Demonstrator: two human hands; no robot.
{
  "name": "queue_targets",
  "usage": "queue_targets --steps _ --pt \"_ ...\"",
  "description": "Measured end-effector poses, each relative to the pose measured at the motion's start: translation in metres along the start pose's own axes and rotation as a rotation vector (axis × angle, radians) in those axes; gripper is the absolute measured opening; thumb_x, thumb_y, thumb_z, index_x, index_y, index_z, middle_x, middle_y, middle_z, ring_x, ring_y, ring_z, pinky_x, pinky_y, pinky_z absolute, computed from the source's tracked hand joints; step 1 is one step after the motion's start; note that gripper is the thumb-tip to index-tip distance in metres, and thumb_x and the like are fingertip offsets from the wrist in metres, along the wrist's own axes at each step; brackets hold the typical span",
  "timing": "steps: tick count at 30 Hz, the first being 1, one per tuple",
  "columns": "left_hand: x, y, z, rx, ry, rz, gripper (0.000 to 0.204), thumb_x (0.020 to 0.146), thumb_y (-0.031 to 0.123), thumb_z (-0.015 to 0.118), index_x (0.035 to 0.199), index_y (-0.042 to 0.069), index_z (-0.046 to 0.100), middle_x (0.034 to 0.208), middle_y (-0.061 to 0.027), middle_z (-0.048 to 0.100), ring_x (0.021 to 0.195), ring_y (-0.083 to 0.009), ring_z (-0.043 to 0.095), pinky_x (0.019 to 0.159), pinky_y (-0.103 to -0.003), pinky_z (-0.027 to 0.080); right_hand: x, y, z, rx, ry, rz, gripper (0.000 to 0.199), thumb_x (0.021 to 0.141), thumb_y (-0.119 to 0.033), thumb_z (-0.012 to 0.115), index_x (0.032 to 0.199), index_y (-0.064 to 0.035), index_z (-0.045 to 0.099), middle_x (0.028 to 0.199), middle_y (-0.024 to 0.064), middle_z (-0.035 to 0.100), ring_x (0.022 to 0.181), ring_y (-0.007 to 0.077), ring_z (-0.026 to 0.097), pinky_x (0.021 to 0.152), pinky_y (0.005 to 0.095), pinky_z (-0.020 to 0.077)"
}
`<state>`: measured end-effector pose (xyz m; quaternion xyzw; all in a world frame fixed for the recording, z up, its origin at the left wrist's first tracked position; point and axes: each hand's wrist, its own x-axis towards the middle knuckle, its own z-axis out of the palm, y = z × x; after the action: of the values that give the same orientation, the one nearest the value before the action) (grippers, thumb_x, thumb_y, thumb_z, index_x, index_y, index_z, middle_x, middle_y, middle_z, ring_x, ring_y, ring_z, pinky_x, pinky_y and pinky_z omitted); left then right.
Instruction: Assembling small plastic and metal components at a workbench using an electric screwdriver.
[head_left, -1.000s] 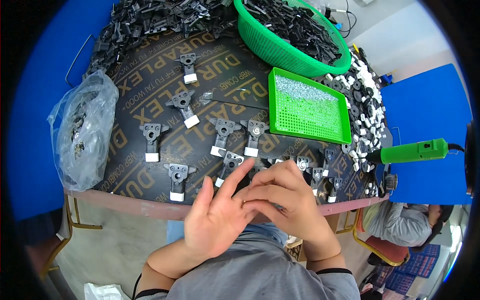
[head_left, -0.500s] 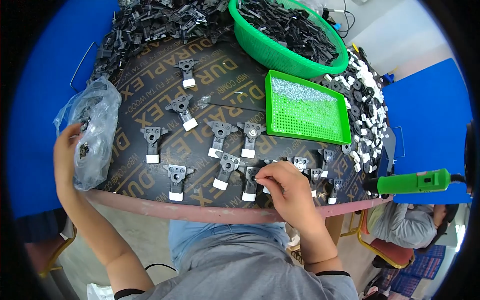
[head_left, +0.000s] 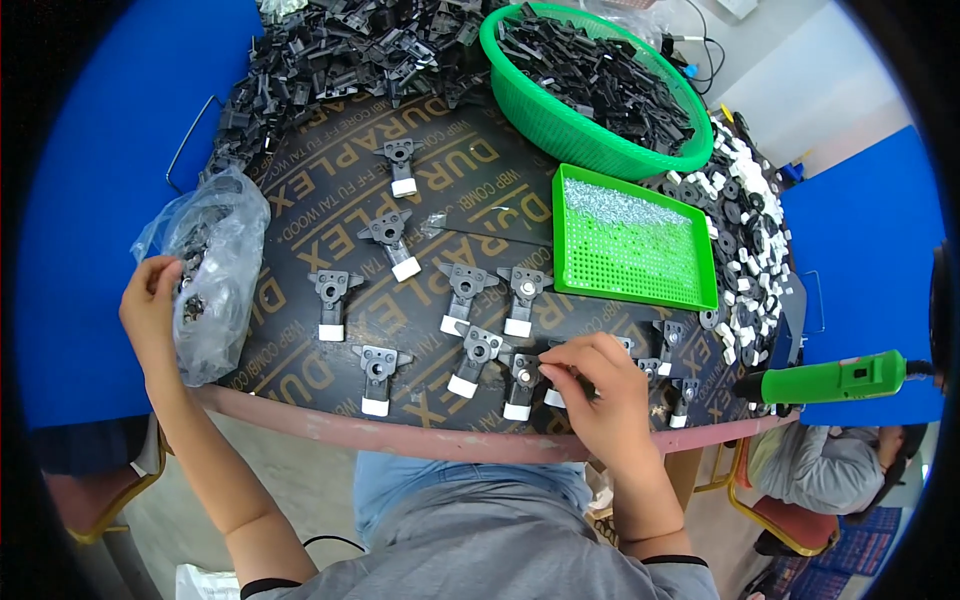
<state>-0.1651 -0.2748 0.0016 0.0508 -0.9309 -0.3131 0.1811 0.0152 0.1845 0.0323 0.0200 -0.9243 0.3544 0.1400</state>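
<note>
My right hand [head_left: 607, 395] is above the table's near edge, thumb and forefinger pinched beside a black plastic bracket [head_left: 519, 395] with a white end. A silver round piece [head_left: 525, 377] sits in that bracket's hole; whatever the fingertips hold, if anything, is hidden. At the left, my left hand [head_left: 152, 305] has its thumb and forefinger together by the mouth of a clear plastic bag [head_left: 232, 290] of small metal parts [head_left: 194, 307]. I cannot make out anything between those fingers. Several like brackets lie about, such as one with an open hole [head_left: 379, 375] and one with a silver centre [head_left: 526, 296].
Black plastic pieces [head_left: 345, 60] are heaped at the back; more fill a round green basket [head_left: 600, 150]. A green tray [head_left: 635, 285] holds small silvery bits. White and black parts [head_left: 740, 230] lie along the right side, near a green-handled tool [head_left: 830, 380]. Another person [head_left: 835, 465] sits at right.
The whole view has shifted slightly. My right fingertips have moved a little off the near bracket, whose hole now shows a silver piece. My left fingers have drawn back slightly from inside the bag.
</note>
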Motion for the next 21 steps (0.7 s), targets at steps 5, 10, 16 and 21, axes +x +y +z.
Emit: queue_targets --steps 5,10,16,21 --pt "-0.063 0.083 0.001 -0.550 0.210 0.079 0.011 0.090 0.015 0.067 0.096 0.005 0.069 0.083 -0.0036 0.064 0.071 -0.0108 0.055 0.061 -0.022 0.043 0.009 -0.016 -0.001 0.198 -0.024 0.037 0.020 0.075 0.003 0.075 0.093 -0.0030 0.071 0.085 0.0071 0.065 0.076 0.0156 0.061 0.062 0.0247 0.0474" --pt "-0.156 0.185 0.067 -1.512 -0.598 -0.187 0.007 0.080 -0.001 0.072 0.086 0.000 0.068 0.086 -0.0094 0.065 0.073 -0.0150 0.062 0.066 -0.026 0.051 0.032 -0.044 0.010 0.382 -0.041 -0.309 0.028 0.069 -0.009 0.083 0.095 -0.0061 0.072 0.094 0.0080 0.067 0.083 0.0228 0.061 0.078 0.0334 0.0470" --pt "-0.174 0.198 0.084 -1.850 -0.774 -0.430 0.015 0.082 0.005 0.075 0.092 0.003 0.064 0.092 -0.0068 0.067 0.081 -0.0142 0.064 0.073 -0.028 0.053 0.041 -0.047 0.016 0.325 -0.113 -0.429 0.033 0.068 -0.012 0.082 0.099 -0.0067 0.072 0.107 0.0062 0.066 0.096 0.0258 0.058 0.083 0.0374 0.0459" --pt "-0.181 0.192 0.096 -1.850 -0.794 -0.384 0.016 0.081 0.006 0.077 0.089 0.005 0.063 0.099 -0.0080 0.069 0.088 -0.0149 0.066 0.079 -0.028 0.054 0.040 -0.046 0.018 0.409 -0.138 -0.410 0.032 0.067 -0.009 0.081 0.097 -0.0068 0.073 0.107 0.0065 0.066 0.095 0.0260 0.059 0.083 0.0362 0.0462"
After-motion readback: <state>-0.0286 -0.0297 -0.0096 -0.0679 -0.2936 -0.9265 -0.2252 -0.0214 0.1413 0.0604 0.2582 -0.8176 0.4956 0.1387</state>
